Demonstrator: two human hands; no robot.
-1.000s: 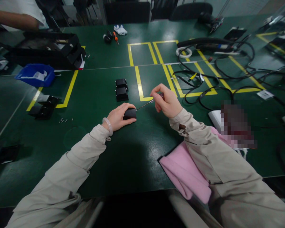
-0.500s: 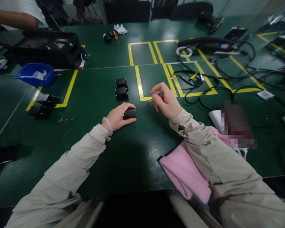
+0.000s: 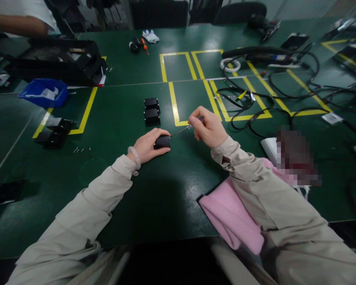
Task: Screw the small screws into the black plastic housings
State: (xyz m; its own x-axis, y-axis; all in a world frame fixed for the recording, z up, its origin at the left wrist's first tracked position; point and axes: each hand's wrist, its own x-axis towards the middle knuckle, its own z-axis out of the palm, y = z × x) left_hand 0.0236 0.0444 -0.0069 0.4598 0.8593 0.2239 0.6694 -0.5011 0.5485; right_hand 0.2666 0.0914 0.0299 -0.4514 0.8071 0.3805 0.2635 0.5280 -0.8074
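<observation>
My left hand [image 3: 146, 147] grips a small black box [image 3: 162, 142] against the green table, thumb and fingers on opposite sides of it. In my right hand [image 3: 208, 127] is a screwdriver [image 3: 180, 131], its handle mostly covered by my curled fingers. The thin shaft slants down leftward, and its tip meets the right end of the box at a small shiny spot. Behind the box stand two similar black boxes [image 3: 152, 111] with shiny screw heads along their right sides. Several loose screws [image 3: 78, 150] lie left of my left hand.
More black parts [image 3: 55, 133] and a blue bin [image 3: 44, 93] are on the left, before a dark tray [image 3: 56, 59]. Black cables [image 3: 249, 114] sprawl over the right side. A pink cloth [image 3: 233, 213] lies under my right forearm. A person's arm [image 3: 17, 24] shows far left.
My right hand has turned slightly and its fingers have shifted on the screwdriver handle. The tip stays at the box, and my left hand has not moved.
</observation>
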